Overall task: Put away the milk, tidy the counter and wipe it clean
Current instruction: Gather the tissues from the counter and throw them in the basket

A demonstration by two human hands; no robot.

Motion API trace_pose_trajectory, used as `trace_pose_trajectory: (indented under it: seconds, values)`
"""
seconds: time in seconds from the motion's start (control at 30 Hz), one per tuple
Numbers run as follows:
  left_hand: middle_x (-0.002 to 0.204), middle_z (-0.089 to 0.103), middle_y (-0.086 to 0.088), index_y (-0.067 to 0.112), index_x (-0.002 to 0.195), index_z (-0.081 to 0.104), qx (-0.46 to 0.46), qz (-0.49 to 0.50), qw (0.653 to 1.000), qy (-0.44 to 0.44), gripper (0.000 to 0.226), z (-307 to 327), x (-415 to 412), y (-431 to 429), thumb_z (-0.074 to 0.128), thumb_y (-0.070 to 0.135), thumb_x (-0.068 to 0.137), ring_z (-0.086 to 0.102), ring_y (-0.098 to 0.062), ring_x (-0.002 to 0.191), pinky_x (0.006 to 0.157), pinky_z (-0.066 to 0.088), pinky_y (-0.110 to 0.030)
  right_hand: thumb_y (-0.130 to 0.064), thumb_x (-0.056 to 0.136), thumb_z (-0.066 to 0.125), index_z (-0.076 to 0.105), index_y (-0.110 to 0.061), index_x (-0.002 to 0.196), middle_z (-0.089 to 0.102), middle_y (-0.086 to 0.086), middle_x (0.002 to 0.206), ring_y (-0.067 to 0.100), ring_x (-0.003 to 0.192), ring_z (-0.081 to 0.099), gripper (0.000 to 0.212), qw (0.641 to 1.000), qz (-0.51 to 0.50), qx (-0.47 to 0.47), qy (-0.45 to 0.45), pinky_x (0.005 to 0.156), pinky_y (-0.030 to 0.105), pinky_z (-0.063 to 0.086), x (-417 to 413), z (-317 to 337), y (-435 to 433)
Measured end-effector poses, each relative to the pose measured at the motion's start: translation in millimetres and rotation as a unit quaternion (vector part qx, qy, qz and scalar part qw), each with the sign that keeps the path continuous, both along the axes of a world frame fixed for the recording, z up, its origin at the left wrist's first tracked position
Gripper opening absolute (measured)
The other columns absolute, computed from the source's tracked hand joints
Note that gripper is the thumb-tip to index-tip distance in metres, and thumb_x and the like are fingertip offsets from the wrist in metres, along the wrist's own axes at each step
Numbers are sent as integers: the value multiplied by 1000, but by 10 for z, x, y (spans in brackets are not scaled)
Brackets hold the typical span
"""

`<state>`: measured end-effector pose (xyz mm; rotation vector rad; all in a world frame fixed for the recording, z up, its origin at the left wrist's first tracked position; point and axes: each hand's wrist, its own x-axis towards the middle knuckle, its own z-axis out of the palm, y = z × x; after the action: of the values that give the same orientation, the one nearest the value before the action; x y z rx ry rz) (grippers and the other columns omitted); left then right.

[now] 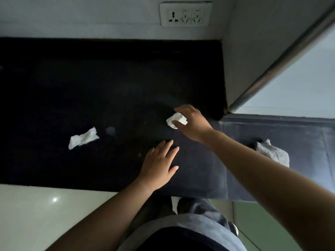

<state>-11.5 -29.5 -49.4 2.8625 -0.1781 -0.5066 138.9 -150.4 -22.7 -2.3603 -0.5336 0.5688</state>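
The black counter (90, 91) fills the middle of the head view. My right hand (192, 124) reaches over its right part and is shut on a small white tissue wad (175, 120), pressed on or just above the surface. My left hand (159, 167) lies flat on the counter near the front edge, fingers apart, holding nothing. A second crumpled white tissue (83, 138) lies loose on the counter to the left. A faint pale smear (111, 130) shows just right of it. No milk is in view.
A white wall socket (185, 14) sits above the counter's back edge. A grey wall with a metal rail (282, 60) closes the right side. A grey cloth (272, 153) lies on the lower dark ledge at right. Pale floor shows below the counter front.
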Motion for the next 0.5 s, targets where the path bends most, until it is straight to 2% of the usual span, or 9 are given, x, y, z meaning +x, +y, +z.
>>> trace_pose_trajectory:
  seconds: [0.1,0.2,0.33,0.43,0.5]
  values:
    - [154,25,-7,21,143,32,3,25,1000,-6,62,-28,-51,-68,52,43,88,26,-29,140,107,32,-47,-38,81,67,45,-28,133,38,-1,143,23,131,32,57,997,69,-16,23,102,34,33,78,-108,58]
    - [155,24,-7,20,143,31,11,42,999,-10,63,-31,-84,-125,52,42,88,26,-29,141,107,32,-48,-31,79,70,53,-27,127,40,-3,139,20,131,29,51,993,114,-37,-2,99,30,34,104,-195,31]
    - [156,21,-6,22,143,30,12,62,998,-6,62,-35,-104,-172,50,42,89,22,-28,142,109,30,-48,-20,80,69,61,-18,117,46,1,129,22,120,37,38,994,102,-27,-41,92,29,41,50,-249,-119]
    - [154,27,-7,20,140,36,9,65,998,-9,61,-15,-96,-197,54,40,86,29,-30,139,105,34,-50,-22,81,68,62,-18,113,52,2,121,22,113,44,33,995,94,-18,-38,85,25,39,5,-244,-249]
    - [156,23,-6,21,142,33,-2,71,997,-5,61,9,-85,-205,53,40,88,23,-28,142,107,30,-50,-26,81,67,64,-21,109,56,1,113,19,103,51,28,997,70,13,-11,79,24,40,-21,-178,-294]
